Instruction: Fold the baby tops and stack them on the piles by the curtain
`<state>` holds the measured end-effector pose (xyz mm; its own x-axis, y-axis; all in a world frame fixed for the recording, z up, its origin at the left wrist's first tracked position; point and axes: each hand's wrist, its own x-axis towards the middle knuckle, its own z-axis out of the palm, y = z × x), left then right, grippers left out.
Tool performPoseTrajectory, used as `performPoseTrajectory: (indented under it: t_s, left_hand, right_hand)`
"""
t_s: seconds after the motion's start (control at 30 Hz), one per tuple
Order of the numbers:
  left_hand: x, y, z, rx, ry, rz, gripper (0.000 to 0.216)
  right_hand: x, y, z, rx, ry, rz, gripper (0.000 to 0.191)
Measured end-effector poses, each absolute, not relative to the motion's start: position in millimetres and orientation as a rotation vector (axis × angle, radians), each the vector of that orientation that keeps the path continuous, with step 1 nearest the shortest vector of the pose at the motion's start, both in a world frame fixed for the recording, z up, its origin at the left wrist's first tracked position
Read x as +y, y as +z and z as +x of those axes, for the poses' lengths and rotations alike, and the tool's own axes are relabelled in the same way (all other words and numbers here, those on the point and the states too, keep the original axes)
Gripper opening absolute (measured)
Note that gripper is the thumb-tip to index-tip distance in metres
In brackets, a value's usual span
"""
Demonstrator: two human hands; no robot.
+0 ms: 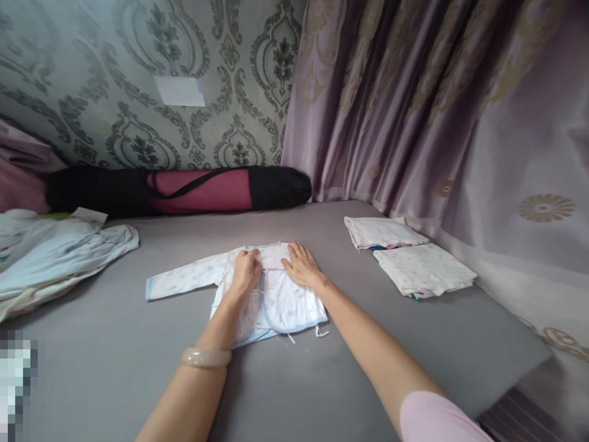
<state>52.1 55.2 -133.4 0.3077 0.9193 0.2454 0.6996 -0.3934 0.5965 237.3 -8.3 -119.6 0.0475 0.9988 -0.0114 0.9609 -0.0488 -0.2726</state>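
A small white baby shirt (280, 301) with blue edging and a faint print lies flat on the grey bed surface. One sleeve (184, 279) stretches out to the left, while the other is folded across the chest. My left hand (247, 270) is curled near the collar, its fingers closed on the end of the folded sleeve; the fingertips are partly hidden. At the right shoulder, my right hand (302, 265) rests flat with its fingers spread on the fabric. Thin white ties (321, 332) stick out from the lower hem.
Two folded garment stacks (386, 233) (426, 270) lie on the right beside the purple curtain (368, 110). Loose pale clothes (59, 258) are heaped at the left. A long black and maroon bag (202, 191) runs along the patterned wall.
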Motion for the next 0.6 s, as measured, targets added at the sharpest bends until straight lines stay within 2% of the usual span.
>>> performPoseTrajectory:
  t_s: [0.23, 0.3, 0.47, 0.6]
  left_hand:
    - [54.2, -124.4, 49.3, 1.481, 0.761, 2.124, 0.053]
    - [56.6, -114.9, 44.5, 1.507, 0.776, 2.04, 0.053]
    - [71.2, -85.5, 14.8, 1.532, 0.846, 1.873, 0.041]
    - [84.0, -81.9, -30.3, 1.541, 0.941, 1.75, 0.034]
  right_hand:
    - [-5.1, -97.5, 231.3, -2.058, 0.43, -2.255, 0.069]
    - [-4.1, -91.7, 221.2, -2.063, 0.384, -2.238, 0.065]
    - [-0.8, -96.6, 178.6, -2.116, 0.419, -2.041, 0.058]
    - [-0.6, -109.9, 158.1, -2.067, 0.364, -2.05, 0.057]
